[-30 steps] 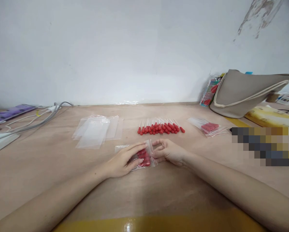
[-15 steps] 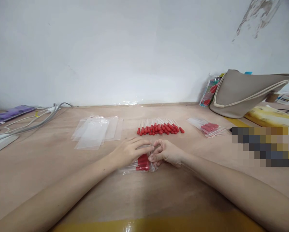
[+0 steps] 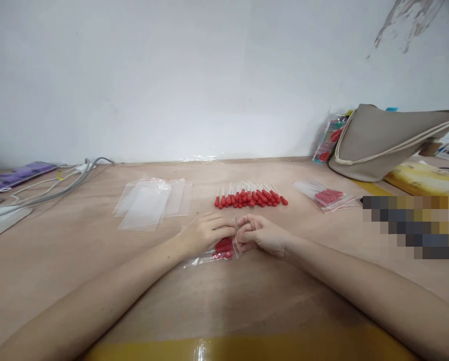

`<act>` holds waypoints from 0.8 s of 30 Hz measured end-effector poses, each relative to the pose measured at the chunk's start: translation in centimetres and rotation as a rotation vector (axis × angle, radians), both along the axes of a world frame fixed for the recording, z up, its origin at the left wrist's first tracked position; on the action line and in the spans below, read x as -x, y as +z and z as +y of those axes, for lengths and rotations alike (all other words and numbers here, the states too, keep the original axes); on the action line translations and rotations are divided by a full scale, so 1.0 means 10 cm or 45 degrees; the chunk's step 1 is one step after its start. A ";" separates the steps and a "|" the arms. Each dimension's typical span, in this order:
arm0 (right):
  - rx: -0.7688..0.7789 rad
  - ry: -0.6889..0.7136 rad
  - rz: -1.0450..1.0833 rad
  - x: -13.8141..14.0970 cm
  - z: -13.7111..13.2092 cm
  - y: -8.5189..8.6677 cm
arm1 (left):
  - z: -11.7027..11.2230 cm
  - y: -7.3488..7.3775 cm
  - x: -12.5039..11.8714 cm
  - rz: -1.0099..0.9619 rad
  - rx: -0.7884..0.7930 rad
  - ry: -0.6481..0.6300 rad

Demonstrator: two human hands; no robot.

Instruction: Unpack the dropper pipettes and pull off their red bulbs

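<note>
My left hand (image 3: 204, 232) and my right hand (image 3: 262, 233) meet at the middle of the wooden table (image 3: 217, 296). Both pinch the upper edge of a small clear zip bag (image 3: 219, 249) filled with red-bulbed droppers, and the bag is tipped up off the table. Just beyond my hands lies a row of loose red-bulbed droppers (image 3: 250, 198). A stack of empty clear bags (image 3: 152, 202) lies to the left of that row.
A filled bag of red droppers (image 3: 325, 197) lies at the right. Behind it stand a grey handbag (image 3: 388, 143) and a colourful packet (image 3: 326, 139). Grey cables (image 3: 55, 185) and a purple item (image 3: 16, 175) sit far left. A white wall rises behind the table.
My left hand lifted off the flat bag and came to its top edge beside my right hand. The bag has tipped up from lying flat, and both hands now pinch it.
</note>
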State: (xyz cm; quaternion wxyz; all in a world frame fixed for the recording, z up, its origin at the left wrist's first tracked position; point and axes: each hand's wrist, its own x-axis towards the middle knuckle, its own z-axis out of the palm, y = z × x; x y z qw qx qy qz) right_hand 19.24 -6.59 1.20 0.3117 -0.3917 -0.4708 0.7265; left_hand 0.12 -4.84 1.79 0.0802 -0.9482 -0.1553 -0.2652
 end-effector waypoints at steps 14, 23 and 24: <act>-0.169 -0.080 -0.058 0.05 -0.04 -0.04 | -0.01 0.04 0.02 0.213 0.119 0.103; -1.387 -0.031 -0.485 -0.01 0.04 -0.28 | 0.00 0.03 0.06 0.139 0.299 0.201; -1.534 -0.030 -0.562 -0.01 0.06 -0.29 | 0.01 0.02 0.07 0.148 0.296 0.195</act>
